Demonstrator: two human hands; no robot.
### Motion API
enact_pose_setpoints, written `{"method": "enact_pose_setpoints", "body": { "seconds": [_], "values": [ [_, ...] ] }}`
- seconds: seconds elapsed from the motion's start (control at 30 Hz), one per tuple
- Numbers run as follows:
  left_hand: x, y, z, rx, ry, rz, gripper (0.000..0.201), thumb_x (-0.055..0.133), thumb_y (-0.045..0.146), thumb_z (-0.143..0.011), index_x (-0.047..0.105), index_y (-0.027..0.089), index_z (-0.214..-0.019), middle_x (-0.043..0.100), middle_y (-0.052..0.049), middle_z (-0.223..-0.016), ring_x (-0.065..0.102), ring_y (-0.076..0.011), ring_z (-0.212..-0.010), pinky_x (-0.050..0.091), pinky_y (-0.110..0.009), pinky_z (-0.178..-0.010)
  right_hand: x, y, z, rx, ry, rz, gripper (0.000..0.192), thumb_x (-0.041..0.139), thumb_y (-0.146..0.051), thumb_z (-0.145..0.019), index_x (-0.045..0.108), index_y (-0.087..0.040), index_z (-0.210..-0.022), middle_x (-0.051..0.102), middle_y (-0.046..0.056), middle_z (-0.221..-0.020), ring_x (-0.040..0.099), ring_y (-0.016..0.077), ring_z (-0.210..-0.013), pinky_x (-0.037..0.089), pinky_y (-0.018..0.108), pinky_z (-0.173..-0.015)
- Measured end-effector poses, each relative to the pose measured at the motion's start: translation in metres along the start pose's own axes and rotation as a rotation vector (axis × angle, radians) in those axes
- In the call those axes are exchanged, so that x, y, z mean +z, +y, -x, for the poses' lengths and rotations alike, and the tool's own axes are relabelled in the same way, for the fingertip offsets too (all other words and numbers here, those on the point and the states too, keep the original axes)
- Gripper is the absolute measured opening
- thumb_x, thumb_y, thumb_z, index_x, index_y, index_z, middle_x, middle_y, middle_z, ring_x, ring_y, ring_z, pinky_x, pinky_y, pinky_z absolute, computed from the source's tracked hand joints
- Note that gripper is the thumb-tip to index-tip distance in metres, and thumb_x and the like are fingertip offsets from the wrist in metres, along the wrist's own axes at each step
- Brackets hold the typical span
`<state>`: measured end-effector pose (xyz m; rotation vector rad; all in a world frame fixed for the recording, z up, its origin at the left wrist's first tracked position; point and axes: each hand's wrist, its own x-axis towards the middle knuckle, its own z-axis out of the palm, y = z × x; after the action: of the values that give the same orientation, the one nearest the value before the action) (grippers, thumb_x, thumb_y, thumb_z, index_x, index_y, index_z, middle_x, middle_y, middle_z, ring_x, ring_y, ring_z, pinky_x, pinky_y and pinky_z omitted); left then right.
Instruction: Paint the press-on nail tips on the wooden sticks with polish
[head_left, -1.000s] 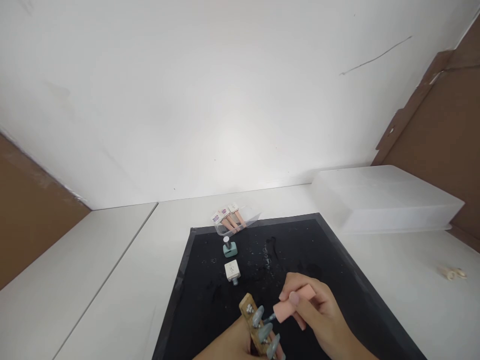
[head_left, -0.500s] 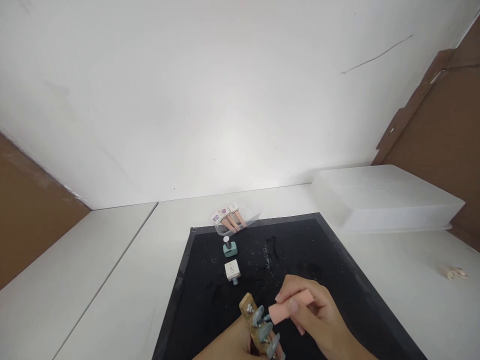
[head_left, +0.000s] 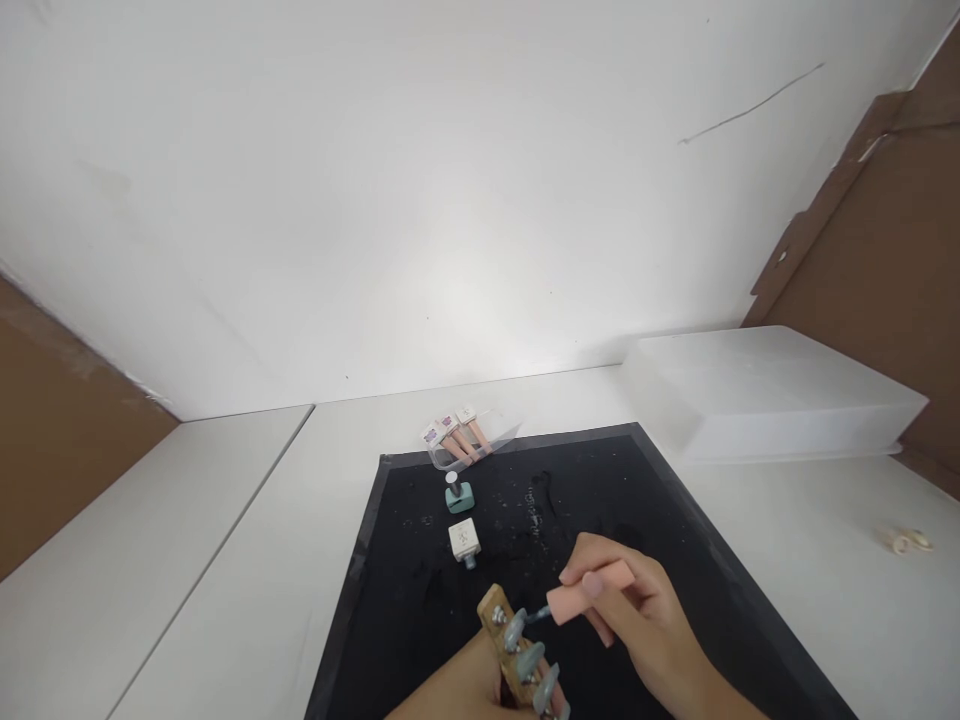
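My left hand grips a wooden nail-tip stand at the bottom of the view; its fingers are partly hidden. Several grey-green nail tips sit in a row along the stand. Between the fingers of my right hand is a nail polish brush with a thick pink handle. The grey-coated bristles touch or nearly touch the uppermost nail tip. A white square polish bottle with a grey neck lies beyond my hands, and behind it stands a teal bottle with a silver-white cap.
A clear tray holds several pink-handled polish bottles at the mat's far edge. The black mat lies on a white table. A translucent box stands at the right, with small cream-coloured rings in front of it.
My right hand has moved slightly up and right with the brush, so more of the brush stem shows beside the uppermost nail tip. My left hand and the stand stay nearly still.
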<state>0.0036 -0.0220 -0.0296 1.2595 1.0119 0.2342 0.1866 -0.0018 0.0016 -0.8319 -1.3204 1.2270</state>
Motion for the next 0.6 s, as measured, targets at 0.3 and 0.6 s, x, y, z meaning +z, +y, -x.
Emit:
{"method": "enact_pose_setpoints", "body": {
  "seconds": [0.3, 0.6],
  "values": [
    [0.0, 0.0, -0.002, 0.012, -0.02, -0.011, 0.014, 0.062, 0.028, -0.075, 0.061, 0.018, -0.084, 0.057, 0.002, -0.078, 0.05, -0.0112, -0.071, 0.043, -0.024, -0.067, 0.001, -0.006, 0.0, -0.033, -0.066, 0.088, 0.024, 0.059, -0.036, -0.084, 0.069, -0.017, -0.072, 0.056, 0.001, -0.06, 0.041, 0.0079, -0.042, 0.032, 0.019, -0.037],
    [-0.006, -0.005, -0.002, 0.027, -0.077, -0.056, 0.03, 0.052, 0.034, -0.087, 0.054, 0.016, -0.111, 0.057, -0.007, -0.112, 0.058, -0.0194, -0.094, 0.05, -0.04, -0.08, -0.001, 0.0, 0.001, -0.011, -0.068, 0.003, 0.029, 0.057, -0.041, -0.085, 0.067, -0.018, -0.072, 0.054, 0.0, -0.062, 0.039, 0.0065, -0.04, 0.03, 0.018, -0.037]
  ]
}}
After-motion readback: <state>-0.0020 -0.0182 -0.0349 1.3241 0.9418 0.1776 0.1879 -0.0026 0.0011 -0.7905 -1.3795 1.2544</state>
